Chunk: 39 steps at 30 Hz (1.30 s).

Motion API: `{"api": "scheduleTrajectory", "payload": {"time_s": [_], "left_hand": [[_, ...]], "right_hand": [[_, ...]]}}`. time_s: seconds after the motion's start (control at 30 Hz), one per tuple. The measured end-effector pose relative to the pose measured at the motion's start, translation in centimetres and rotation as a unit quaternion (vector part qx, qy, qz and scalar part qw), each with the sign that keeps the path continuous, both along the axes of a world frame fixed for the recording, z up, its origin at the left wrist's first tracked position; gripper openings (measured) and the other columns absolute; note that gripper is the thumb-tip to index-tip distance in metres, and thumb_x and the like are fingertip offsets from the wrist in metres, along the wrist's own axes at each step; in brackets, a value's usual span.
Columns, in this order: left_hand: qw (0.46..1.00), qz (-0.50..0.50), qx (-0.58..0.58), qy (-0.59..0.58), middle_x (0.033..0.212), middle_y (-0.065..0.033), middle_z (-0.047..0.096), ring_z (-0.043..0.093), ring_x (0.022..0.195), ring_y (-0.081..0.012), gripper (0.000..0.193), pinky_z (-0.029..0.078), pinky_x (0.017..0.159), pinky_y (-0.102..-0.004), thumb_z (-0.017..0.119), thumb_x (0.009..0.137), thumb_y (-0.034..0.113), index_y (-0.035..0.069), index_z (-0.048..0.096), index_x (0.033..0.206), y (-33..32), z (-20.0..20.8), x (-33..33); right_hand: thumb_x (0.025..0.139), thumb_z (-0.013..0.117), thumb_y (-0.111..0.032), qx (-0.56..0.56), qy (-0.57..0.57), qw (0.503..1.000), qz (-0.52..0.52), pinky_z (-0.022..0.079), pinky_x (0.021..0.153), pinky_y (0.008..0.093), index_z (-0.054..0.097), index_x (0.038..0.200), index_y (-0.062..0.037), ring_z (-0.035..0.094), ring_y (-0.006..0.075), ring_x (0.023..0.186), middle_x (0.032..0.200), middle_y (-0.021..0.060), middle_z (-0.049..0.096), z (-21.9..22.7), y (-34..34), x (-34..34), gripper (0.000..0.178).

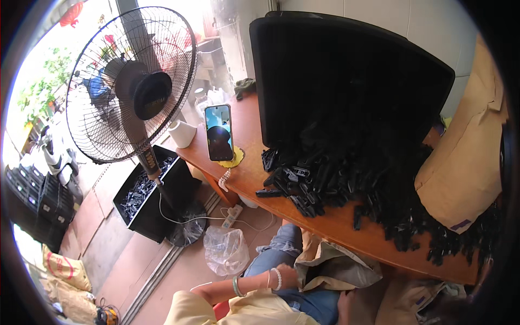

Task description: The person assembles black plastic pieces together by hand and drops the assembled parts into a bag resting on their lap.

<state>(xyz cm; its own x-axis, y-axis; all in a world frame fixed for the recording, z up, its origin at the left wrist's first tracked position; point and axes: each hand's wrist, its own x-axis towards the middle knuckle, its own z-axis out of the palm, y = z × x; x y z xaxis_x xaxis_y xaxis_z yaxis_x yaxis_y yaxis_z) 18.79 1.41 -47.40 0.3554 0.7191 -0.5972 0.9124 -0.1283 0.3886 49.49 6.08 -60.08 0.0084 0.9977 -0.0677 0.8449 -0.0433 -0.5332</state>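
Note:
My left hand (287,277) lies low over my lap, with a green bangle and a pearl bracelet on the wrist. Its fingers are tucked under the edge of a crumpled beige bag (336,268), so its grip is hidden. A small patch of what seems to be my right hand (345,303) shows just below the bag, and the rest of it is covered. Above my lap, a big heap of black plastic clips (346,179) spills across the wooden table (336,225) from a tipped black bin (346,70).
A phone (219,132) stands upright at the table's left end beside a white roll (182,134). A standing fan (130,81) is on the floor at left, with a black crate of metal parts (146,189), a power strip (232,215) and a clear plastic bag (225,250). Brown cardboard (466,162) leans at right.

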Motion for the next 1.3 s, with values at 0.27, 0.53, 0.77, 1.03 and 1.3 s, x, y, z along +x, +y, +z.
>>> {"api": "scheduleTrajectory", "payload": {"time_s": [0.27,0.53,0.77,1.03,1.3], "left_hand": [[0.850,-0.094,0.052,-0.516,0.115,-0.0268,0.058,0.056,0.110,-0.0401,0.030,0.046,0.091,-0.0452,0.056,0.089,0.016,-0.007,0.060,0.109,2.3,-2.1,14.1],[0.888,0.104,0.143,-0.424,0.119,-0.0274,0.057,0.054,0.114,-0.0408,0.040,0.044,0.097,-0.0425,0.054,0.081,0.011,0.000,0.056,0.120,3.9,-8.3,17.4],[0.884,0.118,0.042,-0.450,0.106,-0.0223,0.065,0.063,0.097,-0.0377,0.043,0.049,0.084,-0.0445,0.047,0.098,0.038,0.002,0.057,0.120,8.7,-14.2,14.4],[0.981,0.006,-0.160,0.111,0.139,0.0090,0.051,0.038,0.136,-0.0120,0.043,0.035,0.108,-0.0328,0.036,0.098,0.028,0.017,0.045,0.139,10.6,-7.2,9.6],[0.971,0.113,0.192,-0.084,0.127,-0.0128,0.062,0.061,0.115,-0.0258,0.033,0.049,0.094,-0.0450,0.043,0.095,0.018,0.004,0.066,0.115,6.7,-16.0,10.6]], "right_hand": [[0.091,0.058,-0.015,-0.245,0.205,0.947,-0.032,0.038,0.105,0.0384,0.046,0.137,0.0042,0.050,0.0345,0.125,0.138,0.0201,0.050,-1.5,4.2,0.7,0.052],[0.092,0.058,-0.018,-0.278,0.419,0.861,-0.078,0.038,0.106,0.0364,0.041,0.142,0.0039,0.049,0.0307,0.127,0.139,0.0199,0.050,2.1,-0.5,4.5,0.056],[0.093,0.057,-0.019,-0.155,0.176,0.971,-0.049,0.049,0.092,0.0378,0.048,0.132,0.0070,0.063,0.0362,0.105,0.118,0.0282,0.062,1.8,0.9,1.5,0.048],[0.084,0.056,-0.008,-0.139,-0.088,0.966,0.197,0.051,0.083,0.0500,0.045,0.134,-0.0022,0.063,0.0447,0.093,0.098,0.0304,0.065,3.9,1.3,2.4,0.052],[0.083,0.051,-0.007,-0.129,-0.045,0.991,-0.013,0.053,0.073,0.0502,0.064,0.102,-0.0014,0.065,0.0431,0.082,0.090,0.0285,0.065,-6.3,-2.0,5.2,0.023]]}}
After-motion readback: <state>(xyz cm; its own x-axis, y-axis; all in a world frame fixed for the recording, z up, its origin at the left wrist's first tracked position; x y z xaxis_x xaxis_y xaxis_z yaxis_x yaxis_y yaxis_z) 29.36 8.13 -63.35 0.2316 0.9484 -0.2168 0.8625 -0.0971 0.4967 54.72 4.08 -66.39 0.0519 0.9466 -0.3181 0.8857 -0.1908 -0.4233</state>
